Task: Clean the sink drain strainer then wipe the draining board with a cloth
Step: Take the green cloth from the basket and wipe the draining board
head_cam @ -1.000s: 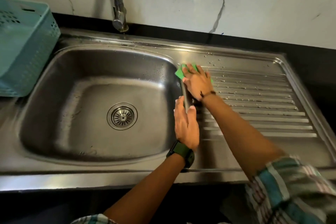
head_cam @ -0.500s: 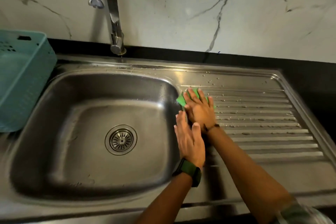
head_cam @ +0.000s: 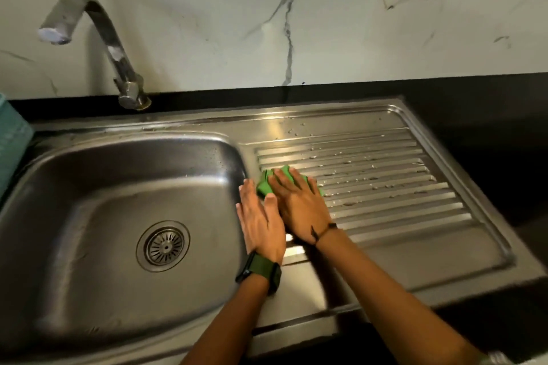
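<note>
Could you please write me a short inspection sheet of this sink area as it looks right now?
Surface: steel draining board, ribbed, with water drops on the far ribs.
Job's things: green cloth lies flat at the board's left end; drain strainer is seated in the sink bowl.
Clutter: a teal basket at the left edge, mostly out of view.
Hands: right hand presses flat on the cloth; left hand lies flat on the rim beside it, a watch on its wrist.
Cables: nothing seen.
Surroundings: curved tap, marble wall, black counter.
</note>
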Available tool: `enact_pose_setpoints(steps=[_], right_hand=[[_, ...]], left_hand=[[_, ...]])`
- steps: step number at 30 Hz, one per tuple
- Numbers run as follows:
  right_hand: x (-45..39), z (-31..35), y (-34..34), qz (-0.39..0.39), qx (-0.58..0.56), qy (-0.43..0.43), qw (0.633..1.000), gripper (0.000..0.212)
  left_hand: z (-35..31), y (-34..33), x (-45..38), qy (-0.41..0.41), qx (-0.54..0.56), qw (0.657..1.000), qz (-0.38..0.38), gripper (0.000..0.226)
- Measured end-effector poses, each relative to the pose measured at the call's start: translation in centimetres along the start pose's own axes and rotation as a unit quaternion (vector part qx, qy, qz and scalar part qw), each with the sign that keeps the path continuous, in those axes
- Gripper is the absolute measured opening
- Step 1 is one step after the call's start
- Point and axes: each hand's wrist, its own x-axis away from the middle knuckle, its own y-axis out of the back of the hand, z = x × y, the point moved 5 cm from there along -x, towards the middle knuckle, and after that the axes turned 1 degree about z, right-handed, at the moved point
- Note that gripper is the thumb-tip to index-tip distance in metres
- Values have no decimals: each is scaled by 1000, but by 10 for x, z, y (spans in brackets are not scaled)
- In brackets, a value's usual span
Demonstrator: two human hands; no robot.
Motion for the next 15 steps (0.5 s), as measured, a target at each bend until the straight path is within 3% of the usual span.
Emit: enact_pose_setpoints(steps=[7, 15], right_hand=[[9, -10, -6, -12, -14, 20, 1000, 56], [-99, -21, 15, -13, -34, -13, 999, 47]], left_hand=[[-10, -10, -1, -50, -133, 989, 36, 74], [-11, -12, 0, -54, -185, 980, 52, 68]])
